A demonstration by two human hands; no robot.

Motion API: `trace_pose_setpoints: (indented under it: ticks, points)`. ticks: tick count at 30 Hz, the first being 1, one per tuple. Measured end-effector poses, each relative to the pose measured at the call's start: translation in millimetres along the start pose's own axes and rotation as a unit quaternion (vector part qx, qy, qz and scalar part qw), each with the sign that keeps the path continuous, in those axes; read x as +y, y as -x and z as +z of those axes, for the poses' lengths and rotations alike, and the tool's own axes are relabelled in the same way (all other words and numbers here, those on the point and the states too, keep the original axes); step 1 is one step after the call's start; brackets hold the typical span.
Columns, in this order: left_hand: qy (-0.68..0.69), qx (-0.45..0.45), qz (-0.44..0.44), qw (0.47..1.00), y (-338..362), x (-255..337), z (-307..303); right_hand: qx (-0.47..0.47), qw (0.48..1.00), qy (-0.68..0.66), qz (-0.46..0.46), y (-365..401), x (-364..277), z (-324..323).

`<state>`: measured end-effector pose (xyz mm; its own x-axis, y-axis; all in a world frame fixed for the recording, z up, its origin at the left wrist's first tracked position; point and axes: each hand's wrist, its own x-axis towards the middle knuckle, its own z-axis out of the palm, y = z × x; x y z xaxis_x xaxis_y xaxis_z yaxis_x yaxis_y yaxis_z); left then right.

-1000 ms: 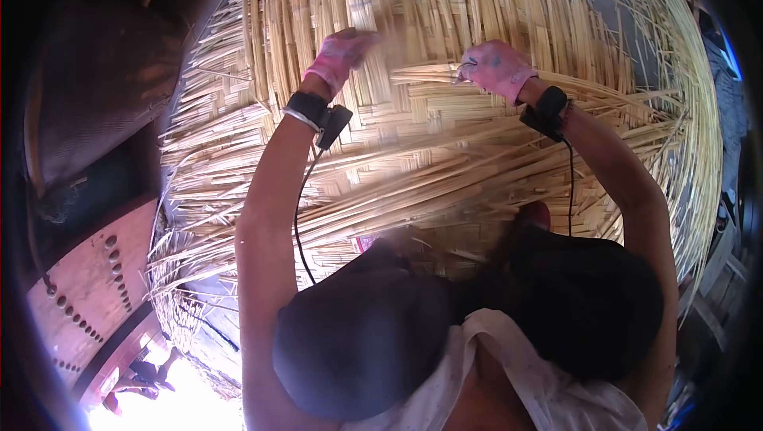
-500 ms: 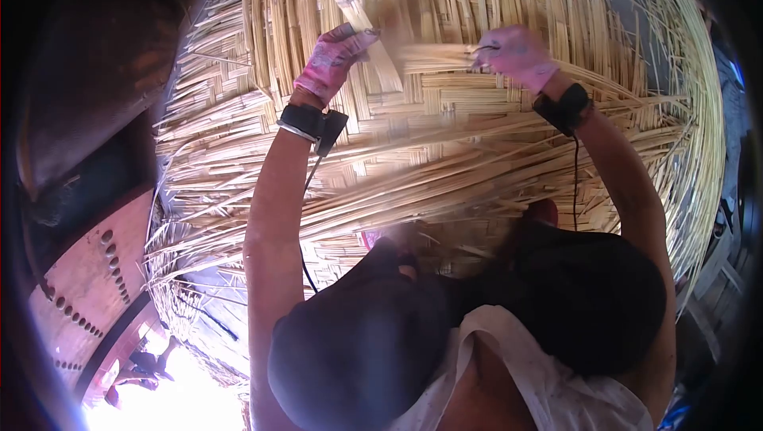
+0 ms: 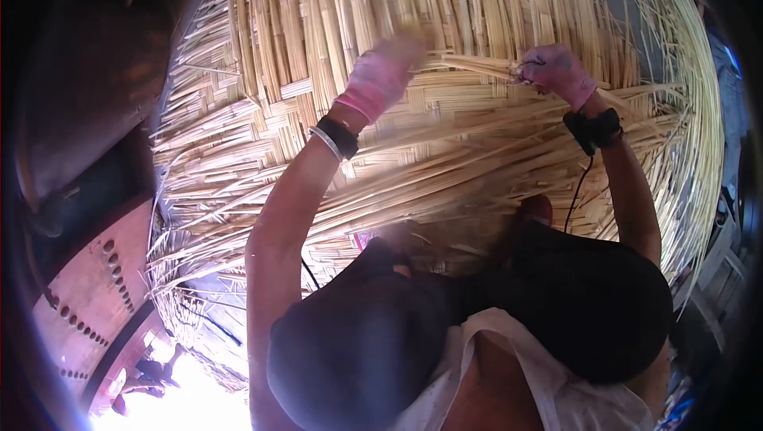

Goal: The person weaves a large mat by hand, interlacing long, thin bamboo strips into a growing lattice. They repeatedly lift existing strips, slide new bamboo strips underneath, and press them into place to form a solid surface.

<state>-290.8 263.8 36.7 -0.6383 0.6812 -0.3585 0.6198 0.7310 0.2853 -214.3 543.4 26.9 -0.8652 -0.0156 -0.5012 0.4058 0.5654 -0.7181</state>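
A wide woven mat of pale split-reed strips (image 3: 445, 101) spreads out beneath me. My right hand (image 3: 559, 73), in a pink glove, is closed around one end of a small bundle of reed strips (image 3: 477, 65) that runs sideways over the weave. My left hand (image 3: 381, 77), gloved the same way, is over the mat near the bundle's other end. Motion smears its fingers, so I cannot tell whether they grip anything. Upright strips (image 3: 362, 2) stretch from the weave toward the far edge, just beyond both hands.
Loose long strips (image 3: 429, 173) lie across the mat between the hands and my knees. My dark-clothed knees (image 3: 366, 336) are at the near side. Uncut strip ends fan out along the right edge (image 3: 691, 113). At left stands a curved panel with round studs (image 3: 95, 288).
My left hand has moved right, toward the bundle, and the wide strip it held has left its grasp. My right hand has shifted slightly right and lower, still gripping the reed strips.
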Motion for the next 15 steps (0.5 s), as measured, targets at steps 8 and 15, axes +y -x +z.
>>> trace_pose_setpoints:
  ticks: [8,15]
  points:
    - [0.015,-0.119,-0.011,0.993,-32,-11,2,-0.022,0.999,-0.024,0.008,12,22,-15]
    - [0.349,-0.089,0.046,0.932,-25,-59,19,-0.022,0.988,0.128,-0.083,-23,0,8]
